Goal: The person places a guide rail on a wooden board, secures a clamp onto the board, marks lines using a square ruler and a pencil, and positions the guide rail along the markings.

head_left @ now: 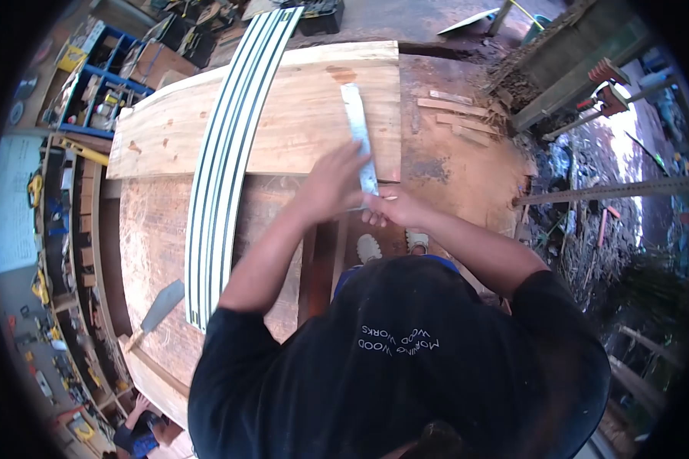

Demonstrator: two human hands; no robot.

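Observation:
A flat silvery metal ruler (355, 115) lies over the right end of a wide light wood board (298, 107), its near end reaching past the board's edge towards me. My right hand (392, 208) is closed around that near end. My left hand (333, 182) is beside the ruler's middle, fingertips over or against it. Motion smears its fingers, so their grip does not show. A long white-and-green guide rail (237, 138) lies across the board, left of my hands.
A handsaw (163, 306) lies on the worn workbench (149, 237) at left. Wood offcuts (463, 115) are on the right. A red bar clamp (611, 98) stands out at the right. Tool shelves (84, 283) line the left; another person (142, 436) is at lower left.

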